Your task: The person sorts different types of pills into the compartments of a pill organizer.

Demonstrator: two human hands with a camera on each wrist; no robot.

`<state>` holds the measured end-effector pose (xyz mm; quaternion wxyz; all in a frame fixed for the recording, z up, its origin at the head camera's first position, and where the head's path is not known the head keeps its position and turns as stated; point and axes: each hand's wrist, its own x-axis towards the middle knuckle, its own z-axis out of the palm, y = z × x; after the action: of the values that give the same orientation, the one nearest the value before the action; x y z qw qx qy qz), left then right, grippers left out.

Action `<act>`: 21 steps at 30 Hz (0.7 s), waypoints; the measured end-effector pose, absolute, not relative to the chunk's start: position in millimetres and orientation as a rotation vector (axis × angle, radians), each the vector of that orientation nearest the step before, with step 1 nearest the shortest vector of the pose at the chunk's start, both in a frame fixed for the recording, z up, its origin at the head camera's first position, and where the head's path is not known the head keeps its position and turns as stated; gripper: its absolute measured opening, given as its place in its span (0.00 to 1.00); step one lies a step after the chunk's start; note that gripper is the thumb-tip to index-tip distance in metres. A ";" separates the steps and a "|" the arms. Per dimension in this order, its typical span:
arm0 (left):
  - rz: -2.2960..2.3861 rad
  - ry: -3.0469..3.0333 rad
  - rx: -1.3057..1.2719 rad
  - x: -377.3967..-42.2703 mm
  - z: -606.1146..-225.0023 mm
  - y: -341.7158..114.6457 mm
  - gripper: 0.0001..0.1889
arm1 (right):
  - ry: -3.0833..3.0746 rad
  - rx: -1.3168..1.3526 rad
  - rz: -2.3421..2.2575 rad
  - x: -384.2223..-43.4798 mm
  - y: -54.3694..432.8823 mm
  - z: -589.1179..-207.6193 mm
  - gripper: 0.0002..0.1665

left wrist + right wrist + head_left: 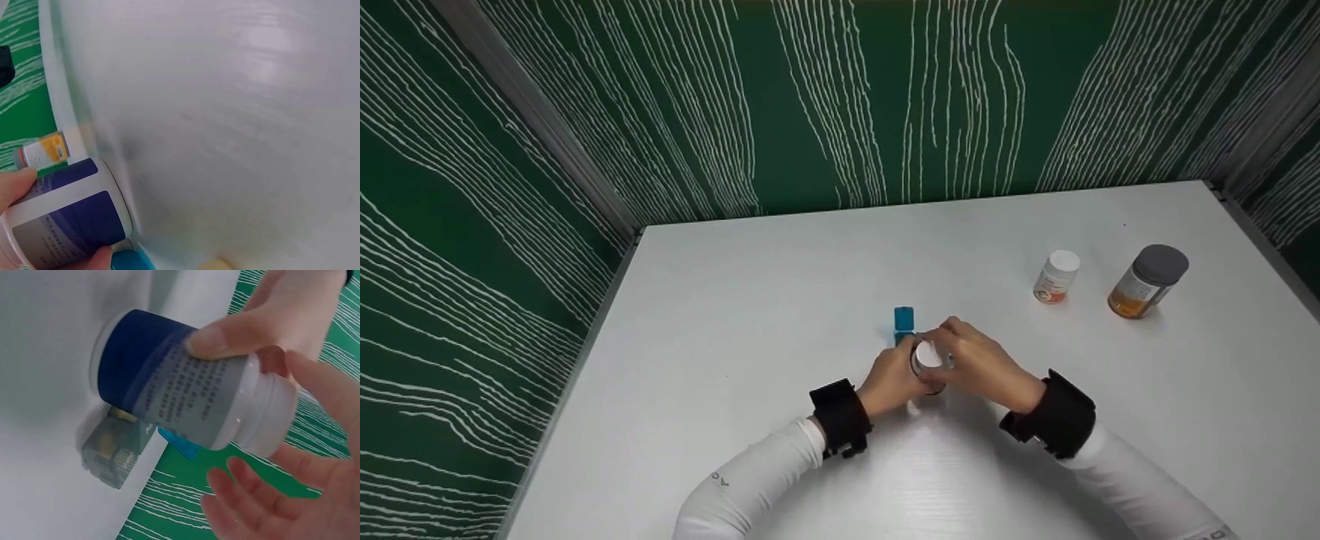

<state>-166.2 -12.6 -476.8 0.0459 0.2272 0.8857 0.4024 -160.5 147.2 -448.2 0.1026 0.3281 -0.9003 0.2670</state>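
Note:
My left hand (891, 381) grips a white pill bottle (163, 377) with a blue and grey label, standing on the table. In the left wrist view, the bottle (73, 219) has fingers on both sides. My right hand (982, 367) pinches its white cap (928, 354) between thumb and finger; the other fingers spread beside it in the right wrist view. Right behind the bottle is a small pill organizer (115, 447) with clear compartments and a raised teal lid (904, 318). Something tan shows inside one compartment.
Farther right on the white table (765, 285) stand a small white bottle (1056, 277) with an orange label and a larger amber jar (1147, 282) with a dark grey lid. Green walls (810, 105) with white lines border the table behind and at the sides.

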 end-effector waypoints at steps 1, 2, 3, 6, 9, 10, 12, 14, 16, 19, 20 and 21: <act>1.223 2.709 0.703 -166.4 -476.8 -12.6 0.25 | -2.626 0.946 0.735 -160.7 146.0 -450.3 0.23; 1.221 2.707 0.712 -166.5 -476.7 -12.6 0.25 | -2.604 0.935 0.690 -161.0 145.1 -452.0 0.24; 1.221 2.706 0.722 -166.5 -476.5 -12.8 0.25 | -2.586 0.935 0.655 -161.3 144.5 -453.1 0.24; 1.214 2.697 0.731 -166.8 -476.8 -13.4 0.25 | -2.572 0.982 0.631 -161.5 145.0 -452.6 0.23; 1.225 2.688 0.708 -166.5 -476.7 -13.6 0.25 | -2.623 1.058 0.705 -160.6 147.4 -447.9 0.23; 1.234 2.683 0.696 -166.4 -477.0 -13.5 0.25 | -2.646 1.081 0.736 -160.3 148.4 -446.0 0.24; 1.240 2.679 0.667 -165.7 -477.2 -13.2 0.25 | -2.696 1.125 0.790 -160.0 150.5 -442.6 0.26; 1.248 2.676 0.655 -165.2 -478.1 -13.1 0.26 | -2.737 1.174 0.836 -160.3 152.2 -439.4 0.28; 1.266 2.659 0.651 -164.7 -479.0 -13.1 0.27 | -2.773 1.216 0.878 -160.6 153.5 -436.5 0.28; 1.284 2.642 0.659 -164.1 -479.1 -13.3 0.29 | -2.810 1.258 0.956 -161.1 154.4 -434.9 0.30; 1.286 2.641 0.660 -164.2 -479.0 -13.3 0.30 | -2.821 1.247 0.978 -160.9 154.4 -434.8 0.30; 1.284 2.645 0.667 -164.2 -478.9 -13.2 0.31 | -2.825 1.228 0.986 -160.5 154.5 -435.4 0.30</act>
<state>-164.2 -13.2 -478.9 0.0633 0.2206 0.8756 0.4249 -160.5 154.5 -435.4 -0.0462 0.3793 -0.8725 0.3045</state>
